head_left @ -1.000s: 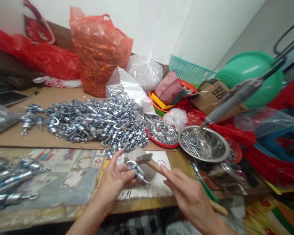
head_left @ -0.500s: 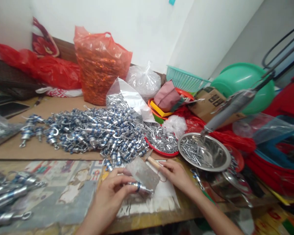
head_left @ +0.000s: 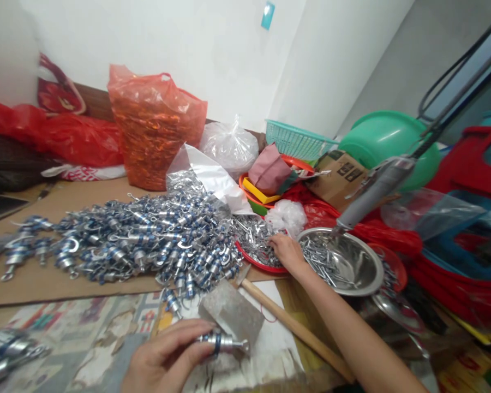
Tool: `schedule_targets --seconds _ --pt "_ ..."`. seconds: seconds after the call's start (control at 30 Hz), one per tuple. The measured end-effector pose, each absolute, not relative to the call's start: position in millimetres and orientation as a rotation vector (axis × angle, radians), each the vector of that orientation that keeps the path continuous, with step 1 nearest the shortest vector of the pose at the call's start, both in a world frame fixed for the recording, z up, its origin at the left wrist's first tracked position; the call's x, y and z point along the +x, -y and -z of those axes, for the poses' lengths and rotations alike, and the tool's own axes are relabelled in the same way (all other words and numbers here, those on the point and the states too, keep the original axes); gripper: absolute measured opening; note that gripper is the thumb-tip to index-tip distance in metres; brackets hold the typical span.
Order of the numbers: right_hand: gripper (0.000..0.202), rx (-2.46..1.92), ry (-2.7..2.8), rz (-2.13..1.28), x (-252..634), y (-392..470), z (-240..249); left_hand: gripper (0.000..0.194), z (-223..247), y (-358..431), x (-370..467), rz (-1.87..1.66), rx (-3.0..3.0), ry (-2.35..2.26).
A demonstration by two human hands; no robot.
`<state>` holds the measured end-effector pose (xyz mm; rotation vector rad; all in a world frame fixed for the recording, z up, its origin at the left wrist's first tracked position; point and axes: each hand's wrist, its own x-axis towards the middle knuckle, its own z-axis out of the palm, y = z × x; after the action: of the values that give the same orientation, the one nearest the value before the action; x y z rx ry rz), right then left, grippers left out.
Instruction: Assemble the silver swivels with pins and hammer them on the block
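Observation:
My left hand (head_left: 167, 355) pinches a silver metal cylinder fitting with a blue band (head_left: 221, 343), its small eye end pointing right. The fitting is in front of a grey metal block (head_left: 233, 312) on white paper. My right hand (head_left: 287, 252) reaches into a red tray (head_left: 245, 254) of small silver metal pieces (head_left: 257, 234). Its fingers are drawn together among the pieces, and what is between them is hidden. Under my right forearm lies a hammer with a wooden handle (head_left: 286, 316), its head beside the block.
A large heap of blue-banded fittings (head_left: 147, 234) covers the cardboard at left. Right of the tray stands a steel bowl (head_left: 368, 275) of metal pins, with a grey rod-like tool (head_left: 364, 196) slanting above it. An orange bag (head_left: 155, 131) stands behind.
My right hand has left the hammer handle and moved up and away into the red tray. My left hand still holds the fitting, slightly lower in view. The camera view has shifted.

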<state>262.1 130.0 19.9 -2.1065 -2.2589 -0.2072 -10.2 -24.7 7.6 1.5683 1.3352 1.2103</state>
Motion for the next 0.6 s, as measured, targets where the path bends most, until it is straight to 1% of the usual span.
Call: schedule_targets --seconds 0.17,0.27,0.33,0.4,0.5,0.6 --pt "0.024 -2.011 2.303 0.213 247.4 -93.6 -41.7 0.012 -8.2 23.2 -3.5 -1.21 1.575 -1.38" --pt "0.024 -1.771 2.457 0.132 216.8 -51.5 -56.5 0.013 -8.8 23.0 1.8 -1.217 1.607 -1.341" --pt "0.021 -1.487 2.626 0.073 196.5 -23.2 -63.9 0.021 -7.3 24.0 4.9 -1.235 1.612 -1.327" --pt "0.022 -1.308 2.719 0.082 182.8 -1.7 -68.3 0.032 -3.9 25.6 6.4 -1.274 1.669 -1.295" --pt "0.021 -1.225 2.768 0.088 176.7 13.7 -72.1 0.047 1.6 28.6 4.9 -1.42 1.913 -1.253" --pt "0.01 -1.197 2.796 0.063 177.5 17.6 -77.5 0.059 1.7 31.5 1.3 -1.466 2.212 -1.236"
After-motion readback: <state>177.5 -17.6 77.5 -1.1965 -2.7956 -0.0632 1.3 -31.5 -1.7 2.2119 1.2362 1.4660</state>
